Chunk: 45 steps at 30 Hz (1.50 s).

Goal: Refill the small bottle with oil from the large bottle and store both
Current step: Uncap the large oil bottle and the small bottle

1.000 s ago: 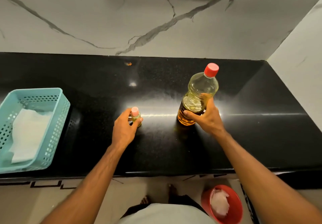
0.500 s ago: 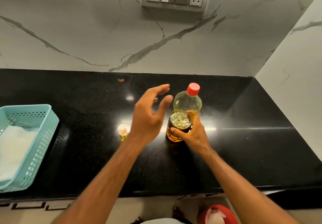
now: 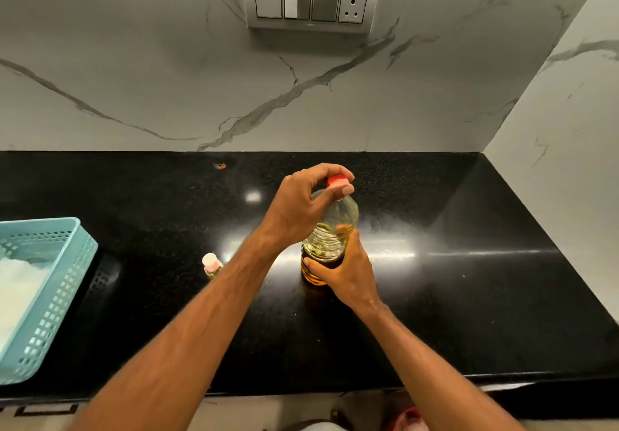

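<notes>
The large oil bottle (image 3: 338, 219) stands upright on the black counter (image 3: 469, 279), clear plastic with yellow oil and a red cap (image 3: 336, 181). My right hand (image 3: 345, 273) is wrapped around its lower body. My left hand (image 3: 301, 206) reaches over from the left and pinches the red cap with thumb and fingers. The small bottle (image 3: 212, 264), with a pink cap, stands alone on the counter to the left of my left forearm, untouched.
A light blue perforated basket (image 3: 63, 283) with white cloth inside sits at the left edge. A marble wall with a switch panel (image 3: 310, 5) rises behind; another wall closes the right side. A red bucket (image 3: 410, 419) shows on the floor below.
My left hand let go of the small bottle, swung right and closed on the large bottle's cap. The right hand stayed on the large bottle. The camera tilted upward.
</notes>
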Available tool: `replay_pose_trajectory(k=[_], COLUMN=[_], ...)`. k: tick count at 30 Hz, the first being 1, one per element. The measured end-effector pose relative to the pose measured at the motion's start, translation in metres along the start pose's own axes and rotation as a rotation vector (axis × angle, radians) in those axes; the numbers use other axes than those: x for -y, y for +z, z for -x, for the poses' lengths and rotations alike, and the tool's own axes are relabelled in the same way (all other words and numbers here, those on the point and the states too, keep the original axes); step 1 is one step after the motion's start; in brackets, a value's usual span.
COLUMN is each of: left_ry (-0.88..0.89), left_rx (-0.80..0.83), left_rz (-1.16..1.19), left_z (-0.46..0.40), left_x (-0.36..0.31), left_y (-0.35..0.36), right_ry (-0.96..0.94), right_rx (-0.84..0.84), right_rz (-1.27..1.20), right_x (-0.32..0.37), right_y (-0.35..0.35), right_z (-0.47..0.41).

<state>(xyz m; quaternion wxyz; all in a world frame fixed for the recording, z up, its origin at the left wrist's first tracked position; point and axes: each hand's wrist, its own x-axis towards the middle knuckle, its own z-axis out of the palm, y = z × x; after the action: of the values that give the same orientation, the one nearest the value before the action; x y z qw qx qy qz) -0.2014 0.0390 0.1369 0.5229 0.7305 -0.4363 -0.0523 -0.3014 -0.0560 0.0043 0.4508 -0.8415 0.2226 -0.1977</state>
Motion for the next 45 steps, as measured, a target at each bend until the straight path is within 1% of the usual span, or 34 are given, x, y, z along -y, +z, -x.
replay_pose_trajectory(k=[7,9,11,13,14,16,19,21,22,24,27,29,32,34,36,38,40,45], left_ry=[-0.041,-0.1,-0.144,-0.122,-0.105,-0.072,-0.063,-0.056,-0.053,-0.064,-0.08,-0.06,-0.071,-0.078,-0.086,-0.102,-0.097,-0.096], left_rx=[-0.314,-0.281,-0.169,-0.07,-0.052,-0.087,-0.187,-0.231,-0.227,-0.151,-0.02,-0.032,-0.114,-0.138,-0.084,-0.005,0.014,-0.144], left_rz=[0.008,0.08,0.162,0.192,0.193,0.2,0.216,0.182,0.158,0.145,0.242,0.257,0.272,0.237,0.231,0.278,0.288,0.293], left_z=[0.007,0.009,0.011,0.015,0.017,0.019,0.019,0.017,0.016,0.016,0.018,0.019,0.017,0.015,0.014,0.015,0.017,0.015], left_x=[-0.003,-0.007,-0.009,-0.01,-0.009,-0.009,-0.009,-0.008,-0.009,-0.01,-0.009,-0.007,-0.007,-0.008,-0.011,-0.011,-0.011,-0.01], left_y=[0.018,0.022,0.025,0.024,0.022,0.018,0.015,0.016,0.016,0.016,0.014,0.01,0.009,0.011,0.01,0.008,0.004,0.007], right_ry=[0.011,0.014,0.02,0.018,0.015,0.017,0.023,0.023,0.023,0.025,0.028,0.03,0.032,0.033,0.035,0.033,0.034,0.03], right_rx=[-0.024,-0.035,-0.035,-0.033,-0.033,-0.041,-0.055,-0.047,-0.043,-0.044,-0.06,-0.064,-0.064,-0.049,-0.04,-0.041,-0.046,-0.048], right_rz=[0.001,-0.001,-0.006,-0.005,-0.005,0.002,0.021,0.015,0.009,0.002,0.011,0.017,0.018,0.009,0.002,0.007,0.019,0.015], right_x=[0.004,0.004,0.004,0.005,0.005,0.005,0.004,0.004,0.004,0.004,0.003,0.004,0.005,0.005,0.004,0.003,0.004,0.004], right_y=[0.002,0.002,0.003,0.003,0.003,0.003,0.004,0.005,0.005,0.005,0.005,0.005,0.005,0.005,0.005,0.004,0.004,0.005], right_z=[0.001,0.002,0.002,0.002,0.003,0.004,0.005,0.005,0.005,0.004,0.006,0.007,0.007,0.006,0.005,0.006,0.007,0.005])
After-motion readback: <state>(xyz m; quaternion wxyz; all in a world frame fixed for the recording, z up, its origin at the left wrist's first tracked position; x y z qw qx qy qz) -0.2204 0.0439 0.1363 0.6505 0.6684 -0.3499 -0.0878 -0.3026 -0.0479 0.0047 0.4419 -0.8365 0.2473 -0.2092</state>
